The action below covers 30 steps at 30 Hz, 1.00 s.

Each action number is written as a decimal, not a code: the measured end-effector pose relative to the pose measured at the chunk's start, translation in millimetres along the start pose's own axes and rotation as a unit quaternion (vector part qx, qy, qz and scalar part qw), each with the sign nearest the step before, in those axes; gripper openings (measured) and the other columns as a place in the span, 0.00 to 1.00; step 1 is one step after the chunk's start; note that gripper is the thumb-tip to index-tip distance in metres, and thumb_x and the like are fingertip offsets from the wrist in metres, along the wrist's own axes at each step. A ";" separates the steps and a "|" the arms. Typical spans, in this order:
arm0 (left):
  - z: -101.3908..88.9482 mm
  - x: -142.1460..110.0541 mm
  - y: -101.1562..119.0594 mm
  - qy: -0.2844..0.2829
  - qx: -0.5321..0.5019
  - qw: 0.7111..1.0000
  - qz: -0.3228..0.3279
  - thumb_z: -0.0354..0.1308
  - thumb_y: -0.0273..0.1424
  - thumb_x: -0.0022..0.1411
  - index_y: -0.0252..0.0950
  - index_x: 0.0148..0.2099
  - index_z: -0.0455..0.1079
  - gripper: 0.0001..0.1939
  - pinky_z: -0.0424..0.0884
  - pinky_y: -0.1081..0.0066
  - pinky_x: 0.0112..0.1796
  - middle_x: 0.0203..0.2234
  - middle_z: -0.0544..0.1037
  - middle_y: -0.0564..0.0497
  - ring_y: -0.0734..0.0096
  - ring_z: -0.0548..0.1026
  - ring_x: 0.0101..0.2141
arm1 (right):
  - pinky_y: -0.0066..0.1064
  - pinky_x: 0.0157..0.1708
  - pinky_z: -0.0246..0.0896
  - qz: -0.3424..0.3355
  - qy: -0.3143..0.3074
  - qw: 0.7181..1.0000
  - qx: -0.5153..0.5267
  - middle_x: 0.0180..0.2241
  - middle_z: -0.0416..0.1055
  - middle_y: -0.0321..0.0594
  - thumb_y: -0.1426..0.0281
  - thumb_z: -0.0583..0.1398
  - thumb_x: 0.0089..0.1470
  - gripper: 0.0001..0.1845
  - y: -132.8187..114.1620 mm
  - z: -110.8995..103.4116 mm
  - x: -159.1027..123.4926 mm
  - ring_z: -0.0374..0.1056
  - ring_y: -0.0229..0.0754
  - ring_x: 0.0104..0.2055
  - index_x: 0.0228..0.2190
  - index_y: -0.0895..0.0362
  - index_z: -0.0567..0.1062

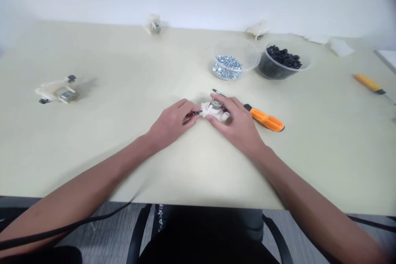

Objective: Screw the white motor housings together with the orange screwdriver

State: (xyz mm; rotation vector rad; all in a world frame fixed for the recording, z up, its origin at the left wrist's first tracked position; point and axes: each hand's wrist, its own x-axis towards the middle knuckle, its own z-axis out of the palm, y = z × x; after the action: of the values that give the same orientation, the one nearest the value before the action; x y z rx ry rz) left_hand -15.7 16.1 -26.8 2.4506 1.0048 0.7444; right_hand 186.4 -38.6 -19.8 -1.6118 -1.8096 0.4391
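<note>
A small white plastic part (213, 111) with a metal motor in it lies on the cream table (123, 140) in front of me. My right hand (236, 121) is closed over its right side and pins it down. My left hand (173, 121) pinches a tiny dark piece at the part's left end. An orange-handled screwdriver (264, 119) lies just behind and to the right of my right hand, its tip hidden by my fingers.
A clear bowl of silver screws (230, 64) and a clear bowl of black pieces (283, 62) stand behind. Similar white assemblies lie at left (57, 92), far back (154, 24) and back right (257, 29). Another orange tool (369, 84) lies at right.
</note>
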 end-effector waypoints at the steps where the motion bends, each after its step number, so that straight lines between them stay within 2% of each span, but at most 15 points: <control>1: -0.1 0.8 -1.2 0.003 0.001 1.000 0.010 0.53 0.32 0.67 0.36 0.42 0.71 0.07 0.69 0.73 0.33 0.34 0.76 0.51 0.73 0.73 0.32 | 0.43 0.53 0.63 -0.001 0.000 1.000 0.002 0.49 0.70 0.43 0.63 0.62 0.56 0.27 -0.3 0.0 0.0 0.68 0.47 0.50 0.57 0.50 0.68; 5: -0.8 2.4 -5.2 0.019 -0.008 0.999 0.027 0.53 0.32 0.68 0.37 0.43 0.71 0.07 0.70 0.73 0.35 0.35 0.77 0.51 0.74 0.74 0.34 | 0.45 0.54 0.62 -0.009 -0.002 1.000 -0.007 0.48 0.70 0.44 0.63 0.62 0.56 0.27 -0.3 0.7 -0.1 0.68 0.48 0.50 0.57 0.50 0.67; 9: -6.4 1.2 0.6 0.132 -0.032 0.991 0.018 0.56 0.31 0.66 0.37 0.43 0.70 0.05 0.71 0.74 0.34 0.36 0.78 0.51 0.74 0.75 0.37 | 0.48 0.56 0.60 -0.040 -0.009 0.997 -0.063 0.51 0.66 0.48 0.60 0.60 0.58 0.29 1.7 2.1 -2.5 0.63 0.51 0.56 0.59 0.51 0.64; 12: -11.9 -2.1 15.9 0.194 -0.060 0.979 0.004 0.60 0.32 0.64 0.38 0.43 0.69 0.06 0.67 0.77 0.25 0.37 0.77 0.50 0.74 0.76 0.36 | 0.56 0.59 0.54 -0.076 0.039 0.991 -0.098 0.58 0.59 0.54 0.55 0.63 0.55 0.36 -6.8 -0.7 -8.6 0.55 0.57 0.62 0.61 0.52 0.62; 13: -13.0 -3.8 22.4 0.196 -0.071 0.978 0.004 0.61 0.33 0.63 0.38 0.42 0.69 0.07 0.65 0.77 0.22 0.37 0.77 0.50 0.74 0.76 0.36 | 0.56 0.59 0.54 -0.084 0.070 0.990 -0.087 0.58 0.60 0.54 0.56 0.64 0.54 0.37 -13.4 -2.7 -11.9 0.56 0.57 0.62 0.60 0.53 0.62; 15: -13.4 -7.6 35.6 0.194 -0.087 0.977 0.033 0.62 0.32 0.63 0.38 0.43 0.68 0.07 0.65 0.78 0.22 0.36 0.77 0.50 0.75 0.76 0.36 | 0.49 0.53 0.63 -0.078 0.126 0.989 -0.002 0.52 0.67 0.50 0.60 0.64 0.54 0.28 -31.1 -7.0 -20.2 0.64 0.52 0.55 0.55 0.53 0.68; 16: -12.6 -9.6 41.5 0.199 -0.090 0.974 0.056 0.62 0.30 0.63 0.38 0.43 0.68 0.08 0.67 0.78 0.23 0.36 0.77 0.50 0.75 0.76 0.36 | 0.43 0.47 0.68 -0.050 0.122 0.988 0.075 0.46 0.71 0.46 0.64 0.63 0.56 0.20 -40.9 -8.8 -24.9 0.69 0.46 0.48 0.50 0.53 0.71; 18: -10.0 -13.3 50.6 0.201 -0.084 0.971 0.102 0.61 0.28 0.62 0.39 0.44 0.67 0.08 0.71 0.76 0.29 0.36 0.77 0.51 0.75 0.76 0.37 | 0.34 0.35 0.71 0.034 0.100 0.967 0.233 0.36 0.74 0.39 0.65 0.61 0.58 0.08 -58.1 -10.5 -34.0 0.72 0.39 0.35 0.40 0.53 0.73; 21: -7.1 -17.0 57.4 0.212 -0.078 0.964 0.140 0.61 0.26 0.62 0.39 0.44 0.66 0.09 0.74 0.72 0.34 0.36 0.77 0.51 0.73 0.77 0.38 | 0.30 0.31 0.71 0.104 0.104 0.925 0.349 0.28 0.74 0.33 0.66 0.63 0.56 0.05 -69.5 -8.7 -44.5 0.71 0.35 0.28 0.35 0.53 0.75; 23: -8.6 -18.6 60.3 0.207 -0.085 0.961 0.160 0.62 0.26 0.62 0.38 0.44 0.67 0.10 0.76 0.71 0.37 0.36 0.78 0.50 0.72 0.77 0.39 | 0.29 0.32 0.72 0.114 0.121 0.911 0.377 0.28 0.75 0.33 0.67 0.65 0.55 0.04 -68.0 -6.9 -49.3 0.72 0.35 0.29 0.35 0.53 0.77; 26: -15.2 -22.0 67.1 0.163 -0.091 0.967 0.172 0.61 0.28 0.63 0.38 0.45 0.68 0.09 0.76 0.68 0.43 0.39 0.78 0.48 0.70 0.78 0.42 | 0.31 0.34 0.73 0.120 0.151 0.908 0.372 0.31 0.77 0.35 0.68 0.66 0.53 0.06 -62.7 -7.5 -55.7 0.73 0.36 0.31 0.36 0.51 0.80; 28: -19.2 -26.0 73.4 0.141 -0.092 0.974 0.151 0.59 0.28 0.64 0.38 0.46 0.69 0.07 0.76 0.66 0.44 0.39 0.78 0.48 0.69 0.78 0.43 | 0.32 0.36 0.73 0.105 0.159 0.916 0.352 0.34 0.77 0.36 0.68 0.65 0.53 0.06 -62.6 -10.1 -60.4 0.73 0.38 0.34 0.36 0.51 0.81; 30: -20.8 -31.5 79.6 0.143 -0.101 0.979 0.103 0.58 0.29 0.65 0.38 0.44 0.69 0.05 0.77 0.68 0.43 0.38 0.78 0.49 0.71 0.78 0.41 | 0.33 0.36 0.73 0.079 0.151 0.926 0.336 0.35 0.77 0.37 0.69 0.64 0.55 0.06 -66.3 -13.2 -65.3 0.74 0.38 0.34 0.36 0.51 0.81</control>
State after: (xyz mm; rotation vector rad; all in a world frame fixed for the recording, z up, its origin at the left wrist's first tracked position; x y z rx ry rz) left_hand -5.6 -56.9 21.4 2.3350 0.7330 1.2333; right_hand 147.0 -116.2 15.9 -1.2493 -1.1237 0.7425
